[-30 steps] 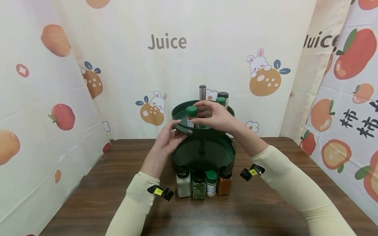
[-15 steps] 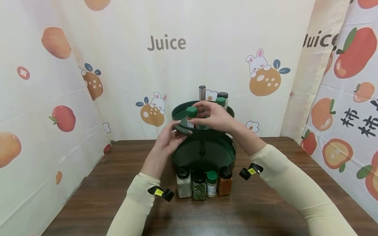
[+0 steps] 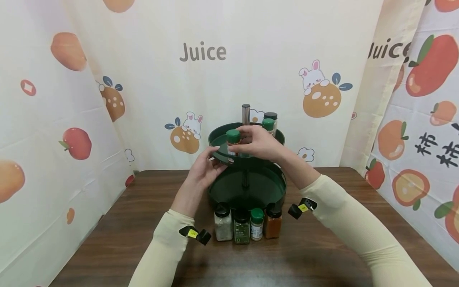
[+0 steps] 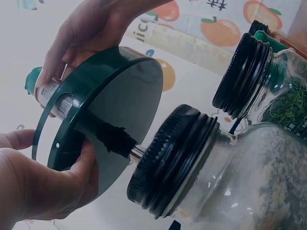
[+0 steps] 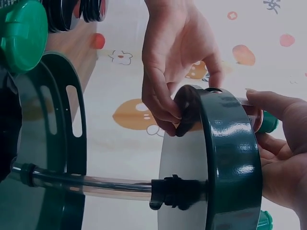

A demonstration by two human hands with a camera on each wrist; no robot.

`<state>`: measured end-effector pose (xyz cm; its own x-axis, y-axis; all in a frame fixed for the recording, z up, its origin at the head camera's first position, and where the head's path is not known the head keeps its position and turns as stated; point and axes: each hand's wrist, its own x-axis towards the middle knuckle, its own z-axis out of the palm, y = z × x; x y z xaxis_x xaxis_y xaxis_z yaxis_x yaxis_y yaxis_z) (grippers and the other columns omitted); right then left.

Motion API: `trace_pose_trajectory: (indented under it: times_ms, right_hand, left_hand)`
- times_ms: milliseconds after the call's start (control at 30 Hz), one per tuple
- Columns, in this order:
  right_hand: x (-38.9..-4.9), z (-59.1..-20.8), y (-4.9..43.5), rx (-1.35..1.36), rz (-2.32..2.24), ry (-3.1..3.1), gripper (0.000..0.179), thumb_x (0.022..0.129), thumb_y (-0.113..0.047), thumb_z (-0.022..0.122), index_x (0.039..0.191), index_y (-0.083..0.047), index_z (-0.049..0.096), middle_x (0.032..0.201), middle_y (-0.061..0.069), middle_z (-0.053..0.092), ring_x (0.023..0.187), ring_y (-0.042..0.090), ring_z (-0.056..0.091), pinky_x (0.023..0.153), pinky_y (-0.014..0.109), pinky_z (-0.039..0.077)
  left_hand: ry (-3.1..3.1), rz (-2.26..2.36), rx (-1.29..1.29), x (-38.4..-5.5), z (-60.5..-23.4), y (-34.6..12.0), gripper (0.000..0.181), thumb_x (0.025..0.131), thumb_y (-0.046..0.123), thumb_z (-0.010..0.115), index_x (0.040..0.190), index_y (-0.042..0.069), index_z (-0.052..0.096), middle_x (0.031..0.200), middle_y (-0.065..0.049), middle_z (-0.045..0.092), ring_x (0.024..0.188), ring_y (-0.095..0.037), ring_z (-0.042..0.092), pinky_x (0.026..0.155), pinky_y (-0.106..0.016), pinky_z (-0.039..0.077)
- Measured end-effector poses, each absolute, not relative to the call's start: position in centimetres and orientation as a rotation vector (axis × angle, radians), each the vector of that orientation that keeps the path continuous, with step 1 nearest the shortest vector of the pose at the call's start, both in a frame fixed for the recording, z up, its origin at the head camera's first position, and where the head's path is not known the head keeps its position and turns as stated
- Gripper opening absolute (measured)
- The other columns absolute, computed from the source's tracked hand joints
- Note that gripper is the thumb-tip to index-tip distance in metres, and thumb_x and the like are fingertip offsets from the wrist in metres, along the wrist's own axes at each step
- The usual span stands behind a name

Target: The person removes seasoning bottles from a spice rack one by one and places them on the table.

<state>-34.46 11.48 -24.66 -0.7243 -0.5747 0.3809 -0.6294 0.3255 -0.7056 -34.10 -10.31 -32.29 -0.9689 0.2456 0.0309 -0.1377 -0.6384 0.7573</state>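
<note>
A two-tier green turntable rack stands on the table, its upper tray [image 3: 251, 161] raised on a metal post [image 3: 245, 113]. My left hand [image 3: 203, 169] pinches the left front of that tray, thumb over the rim and fingers beneath, as the right wrist view also shows. Inside the tray, near its front edge, is a small spice jar [image 3: 233, 136] with a green cap and reddish contents. My right hand [image 3: 263, 142] holds this jar from the right between thumb and fingers, hiding part of it. Behind the hand stand a green-capped jar [image 3: 268, 124] and a black-capped jar [image 3: 271, 116].
The lower tray [image 3: 247, 191] lies below. In front of it stand a pale-filled jar [image 3: 223, 229], a green herb jar [image 3: 242, 232], a small green-capped jar [image 3: 256, 230] and an orange-brown spice jar [image 3: 273, 227]. Fruit-printed curtains [image 3: 143, 79] surround the wooden table [image 3: 154, 223].
My right hand and wrist have sunk slightly and shifted a little left, still around the spice jar. The left hand, the jar and the rack look nearly unchanged.
</note>
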Motion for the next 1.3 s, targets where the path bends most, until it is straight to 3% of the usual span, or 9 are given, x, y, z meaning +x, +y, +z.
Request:
trace_pose_trajectory:
  times_ms: [333,533,900,1300]
  right_hand:
    - [-34.5,-24.8,11.4,1.144,1.389,-2.511,0.04,0.096,-0.018,0.08,0.132,-0.005,0.066,0.119,0.011,0.073,0.113,0.024,0.074,0.102,0.051,0.056]
    - [-34.5,-24.8,11.3,1.156,1.404,-2.494,0.04,0.096,-0.017,0.08,0.131,-0.006,0.066,0.119,0.01,0.072,0.115,0.023,0.073,0.101,0.05,0.057]
    - [-34.3,-24.2,11.7,1.123,1.316,-2.482,0.043,0.096,-0.023,0.08,0.134,-0.007,0.066,0.119,0.009,0.073,0.114,0.023,0.074,0.109,0.057,0.049]
    - [-33.8,-23.0,12.2,1.129,1.381,-2.399,0.044,0.096,-0.019,0.08,0.135,-0.006,0.064,0.119,0.01,0.073,0.114,0.026,0.073,0.106,0.057,0.05]
  left_hand:
    - [1.227,2.658,0.21,-34.2,-32.5,-10.2,0.07,0.106,0.023,0.058,0.166,0.014,0.023,0.147,-0.017,0.043,0.121,-0.024,0.054,0.105,-0.037,0.055]
    - [1.23,2.66,0.213,-34.3,-32.6,-10.2,0.069,0.107,0.023,0.058,0.166,0.014,0.024,0.141,-0.014,0.045,0.121,-0.024,0.053,0.107,-0.038,0.054]
    - [1.212,2.671,0.204,-34.4,-32.7,-10.2,0.067,0.107,0.021,0.056,0.165,0.015,0.025,0.151,-0.018,0.04,0.126,-0.026,0.053,0.115,-0.043,0.046]
    - [1.245,2.663,0.217,-34.2,-32.6,-10.1,0.067,0.107,0.022,0.055,0.166,0.012,0.024,0.161,-0.02,0.031,0.123,-0.024,0.051,0.106,-0.037,0.054]
